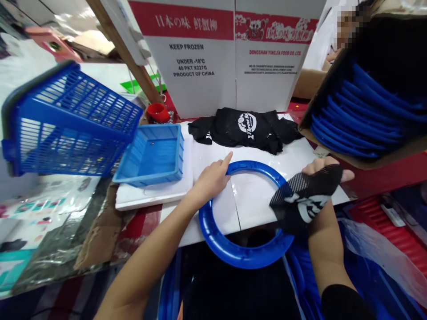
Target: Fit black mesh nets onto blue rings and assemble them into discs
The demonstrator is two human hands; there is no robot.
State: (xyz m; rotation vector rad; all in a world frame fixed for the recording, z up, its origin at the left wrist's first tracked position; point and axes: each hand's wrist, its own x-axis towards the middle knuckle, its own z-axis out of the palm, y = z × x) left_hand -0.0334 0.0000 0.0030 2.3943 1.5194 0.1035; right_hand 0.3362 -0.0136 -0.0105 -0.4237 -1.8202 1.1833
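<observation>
My left hand (213,178) is closed on the upper left rim of a blue plastic ring (230,251), its index finger stretched out. My right hand (322,171) grips a black printed fabric piece (300,200), which covers much of the palm and lies against the ring's right side. The ring stands tilted at the white board's front edge and shows a cut end at the lower right. Behind it, more black fabric pieces with white print (247,126) lie in a pile on the white surface (253,195).
Left are a shallow blue tray (150,153), a tipped blue basket (76,120) and a red round container (158,113). White cartons (207,58) stand behind. At right, a cardboard box (387,158) holds several blue rings (353,120). Part of another person (333,53) shows at upper right.
</observation>
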